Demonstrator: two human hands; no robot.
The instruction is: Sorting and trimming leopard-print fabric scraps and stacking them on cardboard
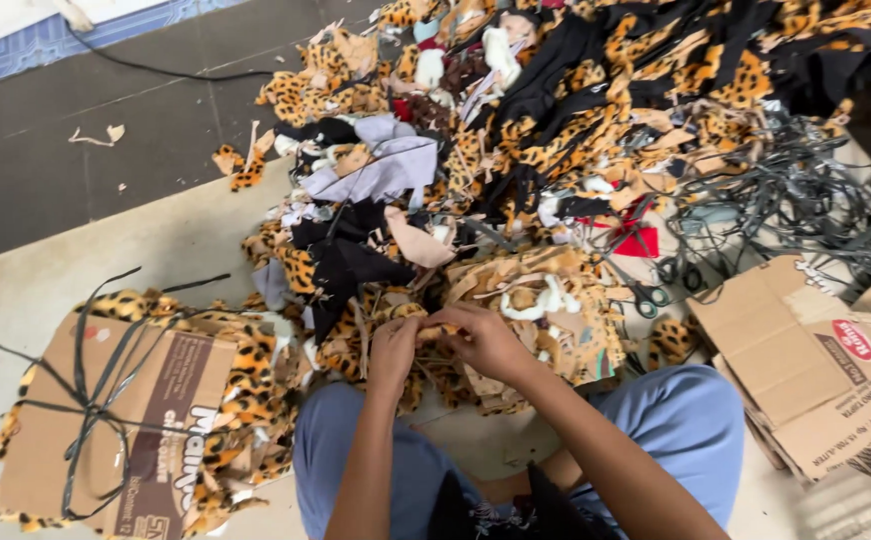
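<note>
Left of the hands, a flat brown cardboard sheet (pixel 116 420) tied with black strapping lies on leopard-print fabric. The left hand (pixel 394 350) and right hand (pixel 486 340) pinch a small leopard-print fabric scrap (pixel 434 330) together. Behind them sprawls a heap of mixed cloth offcuts (pixel 556 130); right, green-handled scissors (pixel 646 296) and torn cardboard box (pixel 806 360).

A flat brown cardboard sheet (pixel 146 420) lies at the lower left, tied crosswise with thin black plastic straps (pixel 91 405), leopard-print fabric pieces sticking out from beneath it. At the right, 2 or more flattened brown cardboard box flaps (pixel 806 370) lie overlapping. Above them sits a tangle of dark grey plastic strapping (pixel 786 200). A pair of dark-handled scissors (pixel 646 297) rests near the flaps' left edge, just below a small red cloth scrap (pixel 639 240). A pale lilac fabric piece (pixel 381 170) lies on the heap's left side. A black cable (pixel 156 70) crosses the dark floor tiles (pixel 46 160) at upper left.
</note>
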